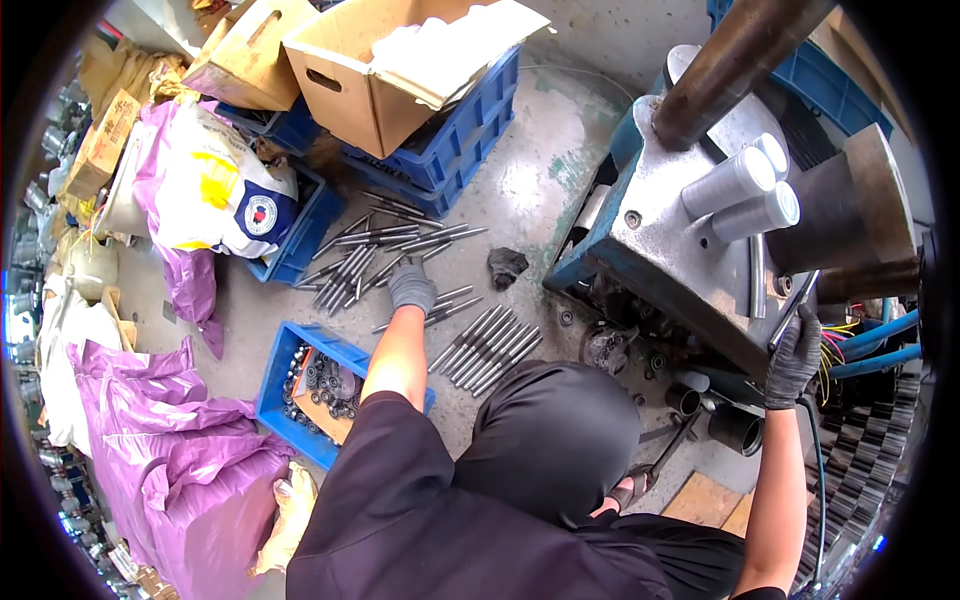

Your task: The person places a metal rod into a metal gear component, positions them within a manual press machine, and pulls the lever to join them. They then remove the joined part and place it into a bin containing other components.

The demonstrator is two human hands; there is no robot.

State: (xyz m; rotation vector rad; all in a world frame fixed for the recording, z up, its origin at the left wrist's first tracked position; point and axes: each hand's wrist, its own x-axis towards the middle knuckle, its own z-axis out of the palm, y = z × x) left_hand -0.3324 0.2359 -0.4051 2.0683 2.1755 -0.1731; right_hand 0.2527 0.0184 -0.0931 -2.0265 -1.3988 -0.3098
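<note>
My left hand (411,286), in a grey glove, reaches down to a loose pile of metal rods (345,275) on the floor. Its fingertips touch the rods, but they are partly hidden, so I cannot tell whether they grip one. Just to the right of that pile, several more rods (487,348) lie side by side in a neat slanted row. Far to the right, my right hand (795,358), in a dark glove, is closed around a slim metal rod (797,303) at the edge of a heavy machine (690,240).
Small metal rings fill a blue crate (268,402) beside my left forearm. Capped clear cylinders (728,182) stand on the machine. Stacked blue crates (485,125) carry an open carton (340,90). Purple sacking (170,440) lies at left; a dark rag (507,266) rests past the rods.
</note>
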